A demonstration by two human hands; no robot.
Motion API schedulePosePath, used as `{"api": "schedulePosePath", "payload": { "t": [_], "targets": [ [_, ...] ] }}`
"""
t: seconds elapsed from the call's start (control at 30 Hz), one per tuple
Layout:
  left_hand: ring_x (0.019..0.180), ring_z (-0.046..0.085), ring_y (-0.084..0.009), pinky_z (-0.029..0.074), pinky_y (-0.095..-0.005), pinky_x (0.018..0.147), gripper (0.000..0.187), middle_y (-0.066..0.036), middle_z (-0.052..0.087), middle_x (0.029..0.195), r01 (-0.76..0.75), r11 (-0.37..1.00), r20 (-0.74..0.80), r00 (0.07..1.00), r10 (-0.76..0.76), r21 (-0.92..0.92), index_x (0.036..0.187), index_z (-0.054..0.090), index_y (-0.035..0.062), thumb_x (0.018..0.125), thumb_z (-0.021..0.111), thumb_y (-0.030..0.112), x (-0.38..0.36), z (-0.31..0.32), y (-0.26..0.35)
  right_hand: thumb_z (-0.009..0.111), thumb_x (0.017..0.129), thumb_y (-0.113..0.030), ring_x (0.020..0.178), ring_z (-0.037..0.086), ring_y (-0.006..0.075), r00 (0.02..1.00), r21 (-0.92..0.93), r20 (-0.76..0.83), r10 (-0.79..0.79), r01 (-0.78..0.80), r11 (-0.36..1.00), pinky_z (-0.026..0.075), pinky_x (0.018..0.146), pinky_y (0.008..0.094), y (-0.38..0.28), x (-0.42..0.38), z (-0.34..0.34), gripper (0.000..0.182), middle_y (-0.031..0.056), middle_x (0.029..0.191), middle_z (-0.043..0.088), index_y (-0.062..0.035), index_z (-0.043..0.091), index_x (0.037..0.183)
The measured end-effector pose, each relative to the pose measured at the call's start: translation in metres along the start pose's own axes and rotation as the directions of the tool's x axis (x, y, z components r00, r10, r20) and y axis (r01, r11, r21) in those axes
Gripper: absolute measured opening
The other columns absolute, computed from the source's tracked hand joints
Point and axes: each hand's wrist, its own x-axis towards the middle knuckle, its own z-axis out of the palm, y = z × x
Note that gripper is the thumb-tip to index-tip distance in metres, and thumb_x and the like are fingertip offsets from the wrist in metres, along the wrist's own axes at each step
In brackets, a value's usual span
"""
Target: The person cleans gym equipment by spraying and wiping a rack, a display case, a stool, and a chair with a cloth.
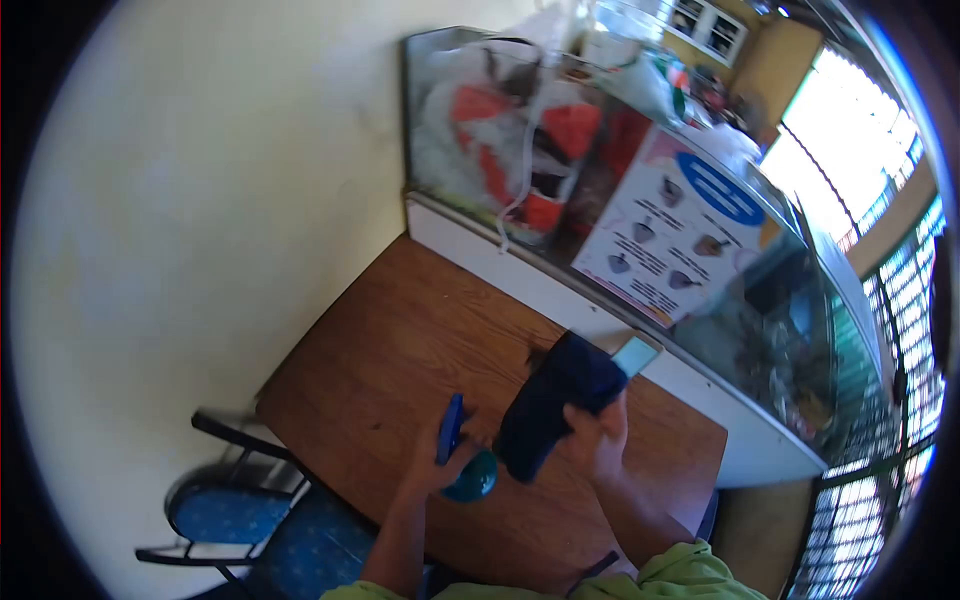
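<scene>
My left hand (437, 468) is closed on a slim blue object (450, 428), which stands up from between the fingers. A round, glossy teal object (472, 478) shows right beside that hand, below its fingers; I cannot tell whether the hand holds it too. To the right, my right hand (600, 445) grips the lower edge of a dark navy fabric pouch (555, 405), tilted over the wooden table (375, 350). Beyond the pouch's upper right end, a pale mint flat rectangular thing (636, 354) sticks out.
A glass display case (500, 170) on a white base runs along the table's far side, with plastic bags inside and a menu poster (670, 225) on its front. A white cable (528, 160) hangs down the glass. Blue chairs (310, 545) stand at lower left by the wall.
</scene>
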Motion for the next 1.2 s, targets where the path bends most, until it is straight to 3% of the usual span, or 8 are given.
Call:
{"api": "schedulePosePath", "payload": {
  "t": [0.13, 0.17, 0.2, 0.3, 0.53, 0.63, 1.13, 1.2],
  "targets": [
    [0.093, 0.061, -0.0129, 0.049, -0.0294, 0.082, 0.05, -0.009, 0.061, 0.108, -0.099, 0.995, -0.108, 0.989, 0.101, 0.024, 0.127, 0.05, 0.0008, 0.083, 0.072, 0.012, 0.046, -0.032, -0.019, 0.058, 0.079, 0.007, 0.112, 0.057, 0.0247, 0.903, -0.425, 0.297, -0.31, 0.415, 0.804, 0.047, 0.093, 0.0419, 0.047, 0.085, 0.043, 0.053, 0.0139, 0.123, 0.056, -0.0051, 0.044, 0.128],
    [0.093, 0.061, -0.0129, 0.049, -0.0294, 0.082, 0.05, -0.009, 0.061, 0.108, -0.112, 0.994, -0.151, 0.982, 0.11, -0.004, 0.127, 0.05, 0.0008, 0.083, 0.072, 0.012, 0.055, -0.04, -0.023, 0.059, 0.081, 0.001, 0.115, 0.056, 0.0266, 0.707, -0.631, 0.555, -0.438, 0.701, 0.332, 0.044, 0.096, 0.0445, 0.067, 0.117, 0.047, 0.048, 0.0145, 0.128, 0.055, -0.0051, 0.046, 0.126],
    [0.096, 0.061, -0.0139, 0.049, -0.0305, 0.083, 0.05, -0.009, 0.06, 0.111, -0.131, 0.988, -0.13, 0.984, 0.12, -0.082, 0.126, 0.05, 0.002, 0.083, 0.072, 0.012, 0.063, -0.045, -0.026, 0.059, 0.082, -0.005, 0.118, 0.055, 0.0285, 0.454, -0.56, 0.807, -0.377, 0.79, -0.248, 0.041, 0.099, 0.0471, 0.091, 0.143, 0.046, 0.043, 0.015, 0.132, 0.054, -0.0051, 0.049, 0.125],
    [0.099, 0.061, -0.0182, 0.049, -0.0324, 0.084, 0.05, -0.01, 0.06, 0.109, -0.231, 0.969, -0.166, 0.963, 0.215, -0.084, 0.126, 0.05, 0.002, 0.083, 0.072, 0.014, 0.074, -0.051, -0.041, 0.055, 0.085, -0.02, 0.126, 0.048, 0.0306, 0.66, -0.501, 0.676, 0.329, 0.739, -0.452, 0.031, 0.108, 0.0481, 0.177, 0.217, 0.01, 0.043, 0.0146, 0.138, 0.052, -0.0048, 0.054, 0.125],
    [0.103, 0.062, -0.0291, 0.049, -0.0371, 0.087, 0.05, -0.02, 0.059, 0.112, -0.138, 0.989, 0.073, 0.987, 0.141, -0.047, 0.128, 0.047, -0.0013, 0.086, 0.067, 0.019, 0.087, -0.067, -0.051, 0.049, 0.085, -0.03, 0.126, 0.047, 0.0271, 0.699, -0.387, 0.47, 0.539, 0.712, -0.586, 0.027, 0.11, 0.0438, 0.245, 0.313, 0.103, 0.047, 0.0143, 0.124, 0.06, -0.0084, 0.058, 0.126],
    [0.102, 0.062, -0.0285, 0.049, -0.0377, 0.087, 0.051, -0.019, 0.06, 0.113, -0.179, 0.972, 0.077, 0.978, 0.192, -0.15, 0.128, 0.048, -0.0011, 0.085, 0.068, 0.02, 0.101, -0.052, -0.063, 0.047, 0.086, -0.024, 0.122, 0.051, 0.0237, 0.606, -0.296, 0.716, 0.347, 0.713, -0.636, 0.032, 0.105, 0.0406, 0.279, 0.347, 0.123, 0.046, 0.0105, 0.124, 0.061, -0.0075, 0.056, 0.128],
    [0.106, 0.062, -0.0277, 0.047, -0.0361, 0.091, 0.056, -0.02, 0.062, 0.116, -0.135, 0.896, 0.301, 0.912, 0.28, -0.423, 0.128, 0.049, -0.0021, 0.084, 0.07, 0.026, 0.109, -0.042, -0.095, 0.056, 0.082, -0.038, 0.124, 0.052, 0.0284, 0.893, -0.504, 0.301, 0.335, 0.447, -0.739, 0.032, 0.1, 0.0546, 0.151, 0.195, -0.094, 0.048, 0.0106, 0.128, 0.061, -0.0228, 0.059, 0.127],
    [0.105, 0.062, -0.0276, 0.047, -0.0362, 0.091, 0.056, -0.019, 0.062, 0.116, -0.157, 0.9, 0.297, 0.909, 0.292, -0.406, 0.128, 0.049, -0.0023, 0.084, 0.071, 0.026, 0.108, -0.04, -0.097, 0.057, 0.082, -0.038, 0.124, 0.052, 0.0285, 0.92, -0.61, -0.008, 0.391, 0.306, -0.731, 0.032, 0.099, 0.0558, 0.163, 0.21, -0.066, 0.046, 0.0097, 0.126, 0.062, -0.024, 0.06, 0.126]
  ]
}}
